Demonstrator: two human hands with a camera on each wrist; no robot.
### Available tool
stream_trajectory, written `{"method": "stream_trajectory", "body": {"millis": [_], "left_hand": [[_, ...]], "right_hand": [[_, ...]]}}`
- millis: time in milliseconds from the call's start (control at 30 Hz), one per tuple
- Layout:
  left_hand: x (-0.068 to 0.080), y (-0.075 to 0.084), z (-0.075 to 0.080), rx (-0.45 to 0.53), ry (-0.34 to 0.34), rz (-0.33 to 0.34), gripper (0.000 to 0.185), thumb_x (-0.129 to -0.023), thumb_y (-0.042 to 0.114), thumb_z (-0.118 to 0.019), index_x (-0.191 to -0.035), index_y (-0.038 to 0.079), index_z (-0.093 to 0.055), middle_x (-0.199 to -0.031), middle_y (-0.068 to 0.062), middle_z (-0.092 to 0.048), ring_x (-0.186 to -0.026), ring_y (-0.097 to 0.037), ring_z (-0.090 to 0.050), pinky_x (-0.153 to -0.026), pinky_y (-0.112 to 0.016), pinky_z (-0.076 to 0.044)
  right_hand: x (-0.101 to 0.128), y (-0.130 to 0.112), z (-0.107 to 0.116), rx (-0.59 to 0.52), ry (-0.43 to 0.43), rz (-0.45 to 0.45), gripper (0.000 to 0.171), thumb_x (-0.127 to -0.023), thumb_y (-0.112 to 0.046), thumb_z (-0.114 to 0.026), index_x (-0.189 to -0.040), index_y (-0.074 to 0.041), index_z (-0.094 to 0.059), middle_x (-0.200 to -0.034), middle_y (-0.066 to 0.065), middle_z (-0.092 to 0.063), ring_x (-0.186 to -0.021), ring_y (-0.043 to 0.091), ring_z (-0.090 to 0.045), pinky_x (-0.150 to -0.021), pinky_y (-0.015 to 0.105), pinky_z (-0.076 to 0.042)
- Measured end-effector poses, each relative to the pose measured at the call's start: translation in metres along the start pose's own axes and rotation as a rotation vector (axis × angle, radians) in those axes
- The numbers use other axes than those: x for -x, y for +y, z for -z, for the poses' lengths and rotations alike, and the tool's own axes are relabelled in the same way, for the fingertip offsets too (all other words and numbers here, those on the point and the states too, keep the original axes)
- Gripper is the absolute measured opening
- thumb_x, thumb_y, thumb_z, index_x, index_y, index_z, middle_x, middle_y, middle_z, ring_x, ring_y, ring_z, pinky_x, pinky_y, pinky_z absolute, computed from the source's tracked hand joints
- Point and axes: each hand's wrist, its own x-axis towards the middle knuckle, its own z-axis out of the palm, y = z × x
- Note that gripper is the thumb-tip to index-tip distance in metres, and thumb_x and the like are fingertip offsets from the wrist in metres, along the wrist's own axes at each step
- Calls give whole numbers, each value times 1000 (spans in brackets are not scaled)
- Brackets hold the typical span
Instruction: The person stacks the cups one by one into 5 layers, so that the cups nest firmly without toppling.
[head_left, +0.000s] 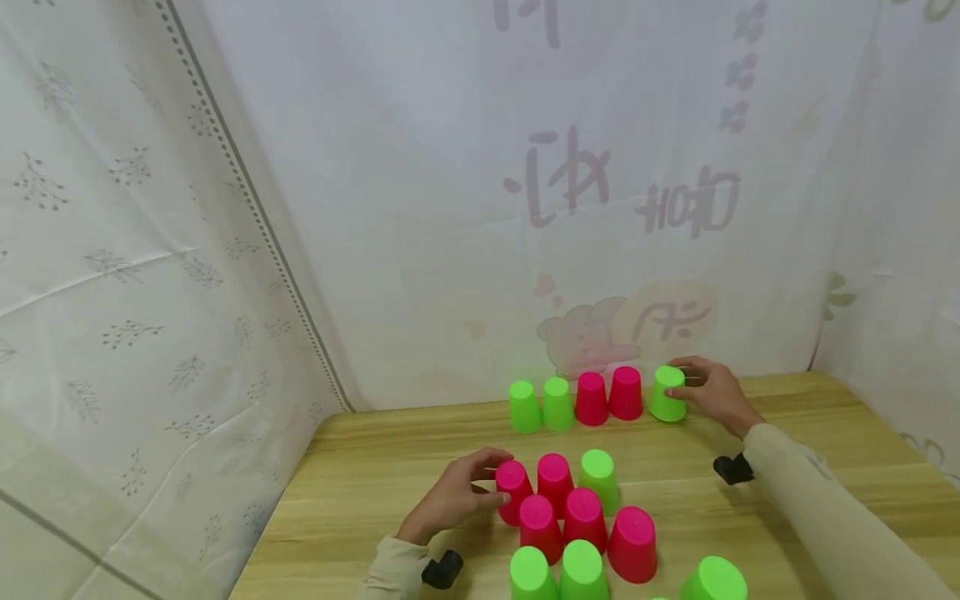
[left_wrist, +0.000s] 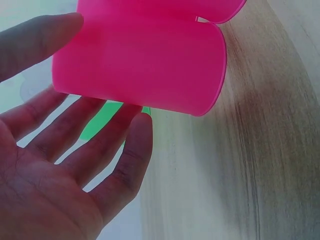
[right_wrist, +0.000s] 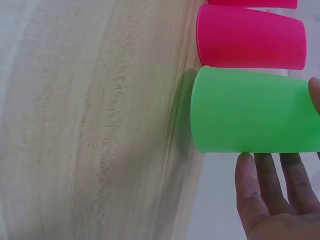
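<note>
Our right hand (head_left: 712,393) grips the green cup (head_left: 667,394), inverted at the far row's end, thumb and fingers around its wall. Our left hand (head_left: 457,495) curls around the pink cup (head_left: 513,490) at the near cluster's corner, steadying it on the table (head_left: 360,475).
</note>
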Motion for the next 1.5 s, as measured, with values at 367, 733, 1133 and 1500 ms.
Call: {"method": "stream_trajectory", "body": {"millis": [367, 733, 1133, 1500], "left_hand": [[0, -2, -1, -10, 9, -18, 44, -90, 13, -74, -131, 8, -59, -128, -15, -65, -116, -34, -66, -92, -44, -60], [1, -2, -3, 2, 10, -15, 40, -91, 13, -73, -129, 9, -60, -127, -13, -66, -116, -33, -66, -92, -42, -60], [6, 4, -3, -13, 24, -3, 40, -91, 15, -73, -128, 10, -60, -127, -12, -66, -116, -33, -65, -93, -40, -59], [13, 2, 0, 2, 58, 12, 42, -89, 17, -75, -128, 11, -60, -126, -12, -67, -115, -30, -65, -88, -31, -59]], "right_hand": [[-10, -4, -5, -8, 50, -49, 58, -90, -23, -76, -139, -1, -54, -139, 34, -54, -125, 50, -57, -90, 42, -59], [-16, -1, -12, -8, 65, -76, 57, -90, -20, -75, -139, -1, -53, -138, 36, -54, -125, 51, -57, -91, 47, -58], [-16, 3, -15, 0, 70, -74, 58, -91, -19, -73, -140, 1, -50, -137, 37, -54, -125, 51, -56, -91, 49, -58], [-17, 6, -14, -3, 54, -83, 67, -90, -23, -74, -145, 2, -44, -140, 37, -51, -128, 52, -54, -96, 54, -55]]}}
